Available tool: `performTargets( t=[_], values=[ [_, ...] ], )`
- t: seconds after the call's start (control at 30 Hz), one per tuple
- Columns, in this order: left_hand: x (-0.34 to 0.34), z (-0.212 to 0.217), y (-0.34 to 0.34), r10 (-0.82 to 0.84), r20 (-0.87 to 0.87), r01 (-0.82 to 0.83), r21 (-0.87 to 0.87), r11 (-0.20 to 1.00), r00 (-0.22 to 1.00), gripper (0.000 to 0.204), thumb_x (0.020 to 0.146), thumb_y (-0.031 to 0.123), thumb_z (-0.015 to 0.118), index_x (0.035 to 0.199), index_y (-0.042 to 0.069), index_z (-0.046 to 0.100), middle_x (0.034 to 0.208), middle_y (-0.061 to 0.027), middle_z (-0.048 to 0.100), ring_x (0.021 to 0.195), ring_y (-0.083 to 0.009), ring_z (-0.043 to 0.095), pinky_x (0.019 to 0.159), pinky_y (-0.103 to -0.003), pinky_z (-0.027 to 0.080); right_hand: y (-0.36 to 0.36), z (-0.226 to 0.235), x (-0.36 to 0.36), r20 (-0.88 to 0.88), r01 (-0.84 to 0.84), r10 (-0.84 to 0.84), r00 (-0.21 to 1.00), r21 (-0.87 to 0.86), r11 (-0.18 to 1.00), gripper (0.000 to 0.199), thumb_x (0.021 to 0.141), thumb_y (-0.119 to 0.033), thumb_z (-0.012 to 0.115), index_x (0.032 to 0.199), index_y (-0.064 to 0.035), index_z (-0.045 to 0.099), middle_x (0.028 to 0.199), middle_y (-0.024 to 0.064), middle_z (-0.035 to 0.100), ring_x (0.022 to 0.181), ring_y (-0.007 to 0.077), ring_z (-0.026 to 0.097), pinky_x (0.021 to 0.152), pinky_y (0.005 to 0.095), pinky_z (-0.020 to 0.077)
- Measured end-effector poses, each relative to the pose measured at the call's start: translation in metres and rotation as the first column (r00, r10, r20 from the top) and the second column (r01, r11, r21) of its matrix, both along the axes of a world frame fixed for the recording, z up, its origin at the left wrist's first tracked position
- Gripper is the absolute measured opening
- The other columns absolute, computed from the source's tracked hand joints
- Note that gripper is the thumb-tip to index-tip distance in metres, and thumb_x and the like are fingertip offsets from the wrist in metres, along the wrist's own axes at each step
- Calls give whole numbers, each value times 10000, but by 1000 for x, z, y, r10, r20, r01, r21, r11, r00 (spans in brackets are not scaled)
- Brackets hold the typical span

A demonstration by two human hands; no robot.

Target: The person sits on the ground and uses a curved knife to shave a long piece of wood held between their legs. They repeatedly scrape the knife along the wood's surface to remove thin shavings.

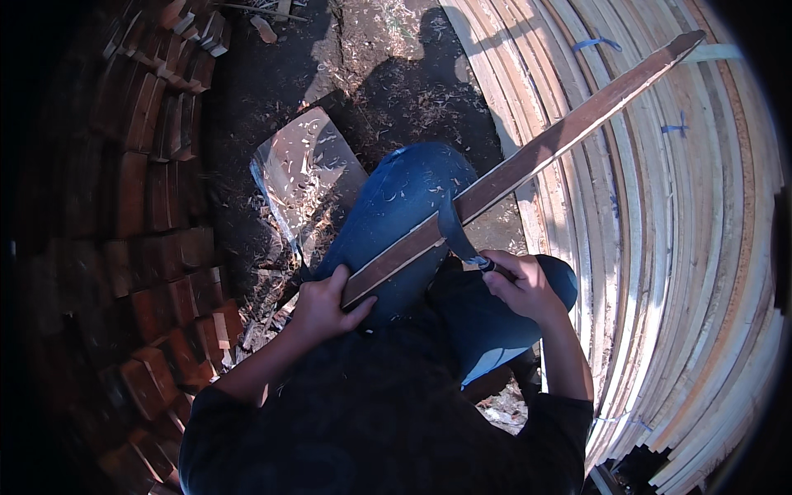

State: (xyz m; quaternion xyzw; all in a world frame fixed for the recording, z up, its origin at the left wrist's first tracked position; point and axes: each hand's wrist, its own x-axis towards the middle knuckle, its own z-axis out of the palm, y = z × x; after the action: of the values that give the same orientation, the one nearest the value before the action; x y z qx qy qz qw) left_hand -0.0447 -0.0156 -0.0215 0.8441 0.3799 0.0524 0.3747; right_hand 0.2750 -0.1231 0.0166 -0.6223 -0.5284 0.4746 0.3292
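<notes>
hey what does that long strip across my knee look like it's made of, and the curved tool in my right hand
The long strip looks like wood: brown on its face with a paler shaved band along one edge, matte and unpainted. The curved blade in the right hand looks like dull grey metal, probably steel; its handle is mostly hidden by the hand. The left hand holds the strip's near end.

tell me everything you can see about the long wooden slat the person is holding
The long wooden slat is a thin, flat, straight strip of wood, reddish brown with a paler edge along its length. It runs diagonally from the lower left to the upper right, resting across the person's raised knee in blue jeans. The left hand grips its near end. The right hand holds a dark curved blade against the slat near the knee. Its far end reaches over the stack of pale slats, partly in sunlight.
</notes>
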Motion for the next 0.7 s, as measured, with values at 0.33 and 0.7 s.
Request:
performTargets(
  t=[0.33, 0.7],
  values=[
    [1, 5, 0, 7, -47, -8, -19, 1000, 999, 448, 764, 369, 763, 886, 33, 493, 625, -160, 616, 568, -334, 656, 515, -403, 533, -1, -4, 5, -53, 128, -122, 991, 134, 983, 301, 974, -194, 580, 1168, 36, 590, 623, 9, 536, 525, 70, 494, 488, 216, 384],
    [3, 5, -1, 28, -11, -28, 1, 1000, 1000, 449, 773, 375, 753, 886, 30, 490, 639, -148, 619, 575, -327, 656, 520, -403, 530, 1, 14, 13, -189, 341, -320, 928, 90, 936, 291, 968, -216, 584, 1117, 32, 616, 610, 25, 547, 519, 58, 499, 486, 218, 389]
  ],
)
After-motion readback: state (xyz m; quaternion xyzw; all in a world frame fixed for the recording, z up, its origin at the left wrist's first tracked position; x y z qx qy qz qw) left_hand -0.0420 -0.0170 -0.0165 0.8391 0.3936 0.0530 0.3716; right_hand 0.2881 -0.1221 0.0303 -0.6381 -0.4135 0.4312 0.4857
